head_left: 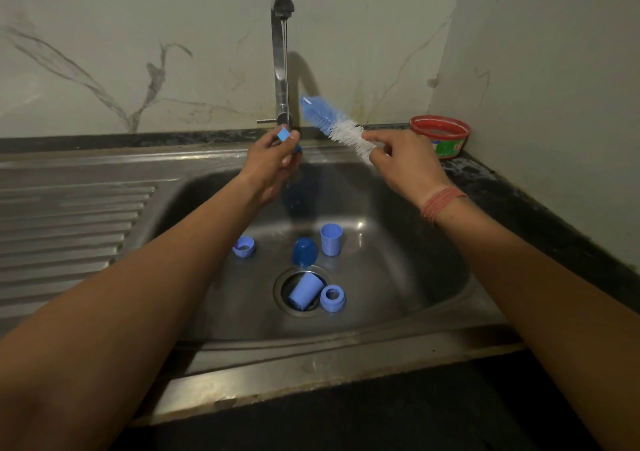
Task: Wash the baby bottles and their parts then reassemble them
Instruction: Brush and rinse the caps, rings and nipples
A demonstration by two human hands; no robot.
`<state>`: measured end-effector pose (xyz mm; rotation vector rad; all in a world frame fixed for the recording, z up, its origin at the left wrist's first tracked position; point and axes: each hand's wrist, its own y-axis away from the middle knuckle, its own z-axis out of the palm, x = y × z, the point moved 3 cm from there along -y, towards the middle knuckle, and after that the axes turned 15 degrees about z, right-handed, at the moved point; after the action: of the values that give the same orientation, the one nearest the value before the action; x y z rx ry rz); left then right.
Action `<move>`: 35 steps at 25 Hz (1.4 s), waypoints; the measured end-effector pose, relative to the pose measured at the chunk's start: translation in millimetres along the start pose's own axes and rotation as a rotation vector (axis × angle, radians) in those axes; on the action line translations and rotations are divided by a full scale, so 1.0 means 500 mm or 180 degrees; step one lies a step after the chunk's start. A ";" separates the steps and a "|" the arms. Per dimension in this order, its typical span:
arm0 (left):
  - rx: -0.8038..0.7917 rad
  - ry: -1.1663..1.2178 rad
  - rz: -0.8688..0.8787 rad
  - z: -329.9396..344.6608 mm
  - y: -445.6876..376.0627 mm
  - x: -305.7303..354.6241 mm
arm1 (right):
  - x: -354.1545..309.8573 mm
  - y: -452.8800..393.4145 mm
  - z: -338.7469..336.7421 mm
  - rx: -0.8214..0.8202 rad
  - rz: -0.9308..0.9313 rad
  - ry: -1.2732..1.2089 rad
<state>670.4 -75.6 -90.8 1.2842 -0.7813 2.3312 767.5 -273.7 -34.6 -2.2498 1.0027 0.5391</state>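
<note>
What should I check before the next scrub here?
1. Water runs from the tap: ok.
2. Left hand pinches a small blue part under the stream: ok.
3. Right hand holds the brush: ok.
4. Brush touches the part: not ok, apart.
5. Drain free: not ok, a bottle lies across it.
6. Part already clean: cannot tell.

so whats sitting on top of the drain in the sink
A light blue cup lies on its side across the drain; a blue ring sits at its edge. The opening beneath stays hidden.
</note>
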 end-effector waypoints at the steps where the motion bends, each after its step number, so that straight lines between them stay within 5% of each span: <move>1: 0.0070 0.0066 -0.0006 -0.004 -0.001 0.001 | 0.000 0.000 0.000 -0.0005 0.0011 -0.0018; 12: -0.0012 0.0306 -0.0731 -0.012 0.016 0.011 | -0.001 0.003 -0.003 -0.0006 0.0056 -0.0050; 35: 0.0095 -0.0207 -0.0706 -0.023 0.026 0.014 | -0.005 0.031 0.002 -0.0162 0.0017 0.0047</move>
<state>651.9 -78.2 -93.5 1.3896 -0.5921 2.1421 754.0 -279.9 -39.8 -2.2995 1.0134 0.5570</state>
